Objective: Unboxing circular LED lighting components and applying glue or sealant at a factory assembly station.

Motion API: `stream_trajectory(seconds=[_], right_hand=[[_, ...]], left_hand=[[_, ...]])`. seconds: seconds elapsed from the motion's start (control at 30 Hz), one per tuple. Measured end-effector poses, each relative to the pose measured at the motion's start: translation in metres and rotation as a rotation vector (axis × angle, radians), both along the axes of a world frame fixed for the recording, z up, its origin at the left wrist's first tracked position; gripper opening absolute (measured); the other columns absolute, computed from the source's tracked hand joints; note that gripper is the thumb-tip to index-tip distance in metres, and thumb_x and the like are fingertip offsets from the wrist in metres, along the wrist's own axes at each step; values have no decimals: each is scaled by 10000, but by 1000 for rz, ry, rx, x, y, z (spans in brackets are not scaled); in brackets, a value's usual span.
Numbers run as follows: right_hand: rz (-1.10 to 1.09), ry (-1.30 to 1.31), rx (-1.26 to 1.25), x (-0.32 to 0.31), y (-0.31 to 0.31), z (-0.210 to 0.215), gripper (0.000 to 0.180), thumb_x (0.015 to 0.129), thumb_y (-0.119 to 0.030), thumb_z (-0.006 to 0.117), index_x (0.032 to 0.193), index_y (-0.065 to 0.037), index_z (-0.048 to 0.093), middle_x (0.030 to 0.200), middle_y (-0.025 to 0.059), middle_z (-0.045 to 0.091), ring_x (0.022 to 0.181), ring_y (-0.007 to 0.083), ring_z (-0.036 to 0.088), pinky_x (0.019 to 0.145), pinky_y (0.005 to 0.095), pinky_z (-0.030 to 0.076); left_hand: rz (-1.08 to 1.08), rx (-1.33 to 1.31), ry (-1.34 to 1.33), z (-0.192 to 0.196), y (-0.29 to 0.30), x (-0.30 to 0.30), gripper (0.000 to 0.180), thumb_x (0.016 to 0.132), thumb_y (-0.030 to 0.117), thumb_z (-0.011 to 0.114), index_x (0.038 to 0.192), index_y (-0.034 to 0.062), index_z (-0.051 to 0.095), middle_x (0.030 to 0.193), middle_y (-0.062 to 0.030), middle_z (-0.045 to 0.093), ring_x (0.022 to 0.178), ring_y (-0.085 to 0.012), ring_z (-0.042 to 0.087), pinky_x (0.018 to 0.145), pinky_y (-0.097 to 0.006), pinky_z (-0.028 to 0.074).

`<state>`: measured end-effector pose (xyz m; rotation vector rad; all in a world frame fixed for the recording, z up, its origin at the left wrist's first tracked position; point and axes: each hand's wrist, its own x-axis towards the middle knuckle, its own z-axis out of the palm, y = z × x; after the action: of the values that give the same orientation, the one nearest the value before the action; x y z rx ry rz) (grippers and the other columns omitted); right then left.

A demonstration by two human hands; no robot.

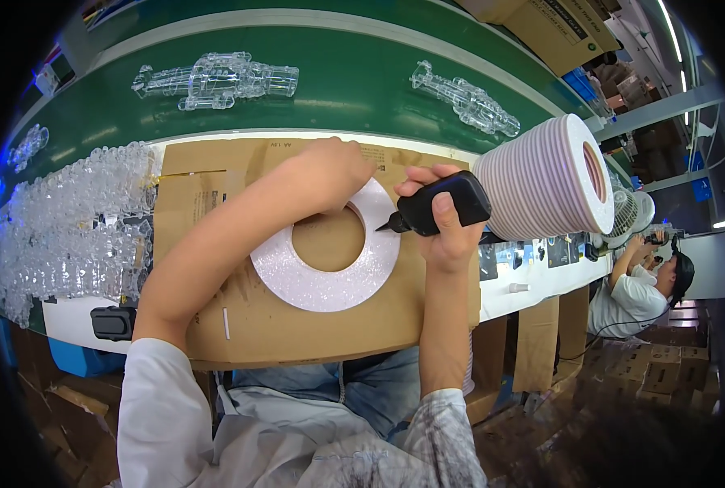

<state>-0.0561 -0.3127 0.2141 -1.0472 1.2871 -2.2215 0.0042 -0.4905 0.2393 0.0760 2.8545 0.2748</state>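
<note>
Nearest the lens: my own lap and pale sleeves, forearms rising from the lower edge.

Item, right hand: I am closing it in a full fist around a black handheld tool, thumb on top, its pointed tip aiming left and just meeting the outer edge of the ring. I judge the fist grip is there to steady the tip.

Item, left hand: I am pressing it down on the far rim of the ring, fingers curled over it; I cannot tell whether they are pinching anything. The press seems to be keeping the ring from sliding.

Item, flat glittery white ring: it is lying flat on the cardboard sheet, brown showing through its round hole, directly between my hands.

Item, stack of like rings: it is lying on its side just right of the tool, within reach.

Item, heap of clear plastic pieces: it is crowding the bench to my left, loose, in no bin that I can make out.

Item, green conveyor belt: it is carrying two assembled clear plastic figures, well apart.

Item, cardboard boxes: they are sitting beyond the belt, contents hidden.

Item, another person: seated far right, working at the same line.
</note>
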Motion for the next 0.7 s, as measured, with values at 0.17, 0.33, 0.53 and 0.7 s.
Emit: stream_trajectory(seconds=[0.17,0.33,0.53,0.7], right_hand=[[-23,-1,8,0,1,1,363,850,-149,593,1131,43,468,1033,225,595,894,282,624,810,419,507],[-9,-12,0,0,1,0,361,850,-147,595,1131,41,468,1034,220,595,903,287,623,816,426,506],[-5,-19,11,1,2,0,364,848,-145,598,1134,39,468,1040,220,594,911,298,621,824,430,502],[-5,-11,11,1,1,1,362,848,-142,597,1134,40,468,1046,221,592,916,304,620,824,429,501]], left_hand=[[-12,-14,-11,-1,-1,-1,416,620,6,671,1025,50,587,994,-180,577,944,-342,585,797,-404,490],[-16,-11,-11,-1,-2,-1,425,622,-2,664,1035,54,585,997,-178,579,947,-341,587,789,-405,493],[-18,-13,-20,-2,-2,-1,423,625,-8,655,1037,57,584,995,-177,581,945,-337,590,783,-402,495],[-16,-13,-20,0,-3,-1,413,622,-10,654,1024,55,588,987,-176,584,943,-335,591,784,-402,495]])
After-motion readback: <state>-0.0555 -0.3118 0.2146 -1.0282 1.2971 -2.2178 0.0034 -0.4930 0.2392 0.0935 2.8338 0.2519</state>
